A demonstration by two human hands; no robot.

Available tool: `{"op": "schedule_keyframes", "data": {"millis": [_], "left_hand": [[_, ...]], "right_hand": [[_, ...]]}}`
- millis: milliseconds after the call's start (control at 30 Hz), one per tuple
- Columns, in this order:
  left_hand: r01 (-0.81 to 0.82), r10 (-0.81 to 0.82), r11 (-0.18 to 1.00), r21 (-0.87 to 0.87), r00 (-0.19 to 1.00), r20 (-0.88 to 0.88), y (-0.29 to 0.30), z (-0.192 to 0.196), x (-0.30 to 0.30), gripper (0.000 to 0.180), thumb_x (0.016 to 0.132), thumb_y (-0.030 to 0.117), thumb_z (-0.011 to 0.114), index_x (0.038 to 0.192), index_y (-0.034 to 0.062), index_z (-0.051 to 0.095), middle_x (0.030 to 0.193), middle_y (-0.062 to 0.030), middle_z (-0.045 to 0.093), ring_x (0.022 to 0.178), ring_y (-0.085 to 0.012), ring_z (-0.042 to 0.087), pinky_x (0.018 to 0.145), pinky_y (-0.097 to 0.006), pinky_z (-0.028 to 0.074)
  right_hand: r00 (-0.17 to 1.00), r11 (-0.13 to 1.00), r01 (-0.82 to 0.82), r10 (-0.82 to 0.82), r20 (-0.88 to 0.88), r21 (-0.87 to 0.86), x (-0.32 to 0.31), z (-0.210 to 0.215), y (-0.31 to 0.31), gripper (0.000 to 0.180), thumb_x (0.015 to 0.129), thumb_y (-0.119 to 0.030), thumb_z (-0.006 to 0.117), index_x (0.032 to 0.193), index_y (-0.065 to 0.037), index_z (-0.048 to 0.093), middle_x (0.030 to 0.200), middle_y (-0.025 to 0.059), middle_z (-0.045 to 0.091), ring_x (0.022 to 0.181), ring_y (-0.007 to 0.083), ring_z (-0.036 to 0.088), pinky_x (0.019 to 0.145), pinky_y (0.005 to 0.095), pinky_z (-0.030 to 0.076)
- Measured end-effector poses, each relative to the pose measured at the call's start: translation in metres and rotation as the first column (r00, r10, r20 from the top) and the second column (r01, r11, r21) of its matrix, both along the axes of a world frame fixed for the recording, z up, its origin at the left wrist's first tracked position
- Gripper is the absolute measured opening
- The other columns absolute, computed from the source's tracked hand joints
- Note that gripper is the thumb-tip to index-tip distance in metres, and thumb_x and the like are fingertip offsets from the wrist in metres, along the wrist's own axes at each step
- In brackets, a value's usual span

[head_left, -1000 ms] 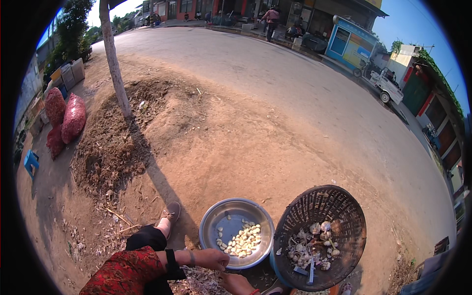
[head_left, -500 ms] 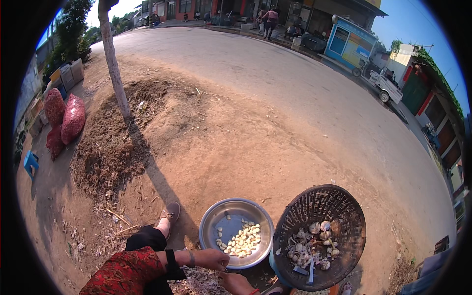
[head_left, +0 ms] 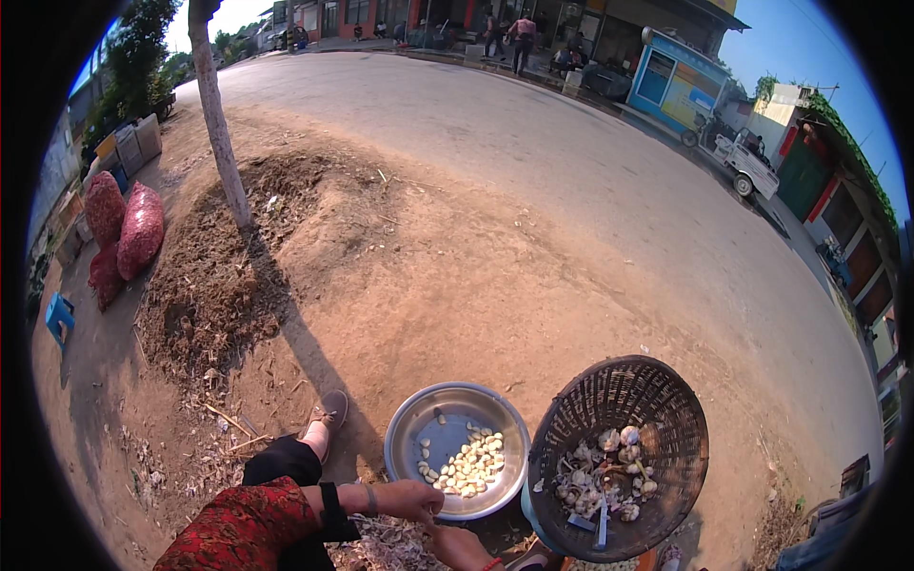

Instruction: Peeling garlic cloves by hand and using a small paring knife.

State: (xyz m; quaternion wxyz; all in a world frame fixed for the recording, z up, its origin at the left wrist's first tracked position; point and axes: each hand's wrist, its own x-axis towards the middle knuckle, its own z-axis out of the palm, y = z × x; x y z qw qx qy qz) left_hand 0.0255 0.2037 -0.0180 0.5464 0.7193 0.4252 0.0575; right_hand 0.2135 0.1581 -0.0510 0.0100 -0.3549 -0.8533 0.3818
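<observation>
My left hand, below a dark cuff and a red patterned sleeve, sits at the near left edge of a metal basin. Its fingers are pinched. My right hand comes up from the lower edge, fingertips bent close against the left ones. Whatever is between the fingers is too small to make out. Peeled garlic cloves lie in the basin. To its right a dark woven basket tilts toward me, holding garlic bulbs, loose cloves and skins, and a narrow grey strip-like tool.
Garlic skins litter the ground by my shoe. An orange container shows under the basket. Further left are a tree trunk, red mesh sacks and a blue stool. Across the road people stand near shops.
My right fingertips have shifted slightly up toward the left hand, which stays nearly in place. Basin and basket look the same. Across the road, people have moved a little.
</observation>
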Motion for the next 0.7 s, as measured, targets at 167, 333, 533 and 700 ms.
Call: {"op": "schedule_keyframes", "data": {"millis": [167,333,533,700], "left_hand": [[0.002,-0.002,1.000,0.030,1.000,-0.007,-0.001,-0.001,0.000,0.022,0.069,0.021,0.064,0.082,0.0062,0.055,0.072,-0.0107,0.058,0.069,-0.0261,0.057,0.062,-0.036,0.043],[-0.076,0.076,0.997,0.009,0.997,0.007,-0.001,-0.002,0.002,0.020,0.073,0.023,0.061,0.084,0.0066,0.055,0.073,-0.0097,0.058,0.071,-0.0234,0.059,0.064,-0.035,0.045],[-0.182,0.188,0.979,-0.092,0.980,0.063,-0.002,0.000,0.006,0.020,0.079,0.022,0.059,0.090,0.0061,0.056,0.076,-0.0071,0.060,0.071,-0.0171,0.059,0.064,-0.031,0.047],[-0.220,0.238,0.960,-0.172,0.967,0.093,-0.002,-0.010,0.007,0.019,0.081,0.020,0.059,0.094,0.0063,0.057,0.081,-0.0046,0.061,0.075,-0.0126,0.057,0.066,-0.028,0.047]], "right_hand": [[0.999,1.000,0.005,-0.006,-0.050,-0.006,0.000,0.012,0.002,0.038,0.077,-0.014,0.049,0.115,-0.016,0.048,0.067,0.0198,0.058,0.062,0.0366,0.057,0.052,0.0462,0.043],[0.997,0.999,0.052,-0.052,-0.055,0.001,-0.001,0.016,0.004,0.029,0.078,-0.017,0.050,0.106,-0.011,0.054,0.067,0.0190,0.058,0.064,0.0353,0.057,0.054,0.0448,0.043],[1.000,0.999,0.001,-0.003,-0.029,-0.048,-0.007,0.028,0.005,0.023,0.079,-0.019,0.050,0.098,-0.009,0.056,0.078,0.0161,0.059,0.075,0.0323,0.058,0.062,0.0423,0.044],[0.972,0.997,0.071,-0.066,-0.224,0.010,-0.008,0.033,-0.001,0.020,0.079,-0.019,0.052,0.095,-0.008,0.056,0.077,0.0154,0.058,0.072,0.0330,0.057,0.061,0.0426,0.044]]}}
